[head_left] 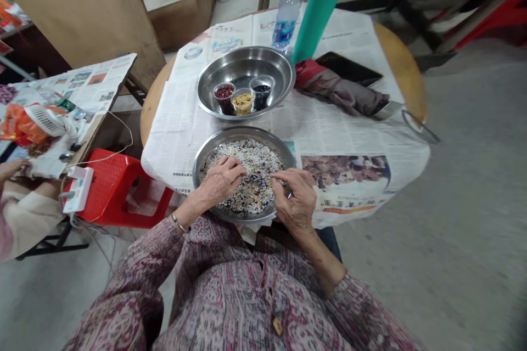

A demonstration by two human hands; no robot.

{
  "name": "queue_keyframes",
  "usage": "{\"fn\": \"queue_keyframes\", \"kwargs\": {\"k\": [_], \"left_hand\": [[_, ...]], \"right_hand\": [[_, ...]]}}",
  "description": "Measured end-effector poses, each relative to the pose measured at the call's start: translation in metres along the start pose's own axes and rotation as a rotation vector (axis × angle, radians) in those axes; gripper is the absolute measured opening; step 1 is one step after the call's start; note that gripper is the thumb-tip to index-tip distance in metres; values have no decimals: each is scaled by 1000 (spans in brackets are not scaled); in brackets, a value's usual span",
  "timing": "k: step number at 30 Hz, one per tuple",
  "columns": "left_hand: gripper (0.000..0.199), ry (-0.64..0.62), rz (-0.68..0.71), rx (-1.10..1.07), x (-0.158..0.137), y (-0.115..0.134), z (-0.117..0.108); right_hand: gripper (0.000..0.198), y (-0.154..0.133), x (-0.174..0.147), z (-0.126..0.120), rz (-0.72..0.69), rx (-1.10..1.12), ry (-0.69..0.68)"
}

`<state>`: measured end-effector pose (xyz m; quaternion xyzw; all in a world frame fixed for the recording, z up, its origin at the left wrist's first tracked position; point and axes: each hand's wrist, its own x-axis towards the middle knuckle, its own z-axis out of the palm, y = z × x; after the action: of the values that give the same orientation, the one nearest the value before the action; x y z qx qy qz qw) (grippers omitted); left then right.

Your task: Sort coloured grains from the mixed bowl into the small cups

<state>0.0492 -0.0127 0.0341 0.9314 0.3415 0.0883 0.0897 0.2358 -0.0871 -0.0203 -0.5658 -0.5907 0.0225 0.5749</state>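
Patterned shirt (247,301) closest, then the steel tray (198,167) of mixed grains (251,153), right at the near edge of the surface (397,66)! Left hand (224,181) bent over the mix, right hand (294,194) fingertips drawn together; any grip, can't tell. Leaning on that rim could tip everything out.

Single head-worn view, set above and behind near edge of tabletop (398,63), facing forward and down. Fairly close, yet wide: wearer's patterned clothing (230,296) nearer than tabletop, floor (461,192) right of it.
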Motion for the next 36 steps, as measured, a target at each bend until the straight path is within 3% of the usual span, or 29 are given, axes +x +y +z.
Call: {"fn": "queue_keyframes", "kwargs": {"k": [36], "left_hand": [[19, 21, -11, -17, -1, -1, 3]], "right_hand": [[10, 0, 0, 0, 13, 11, -4]]}}
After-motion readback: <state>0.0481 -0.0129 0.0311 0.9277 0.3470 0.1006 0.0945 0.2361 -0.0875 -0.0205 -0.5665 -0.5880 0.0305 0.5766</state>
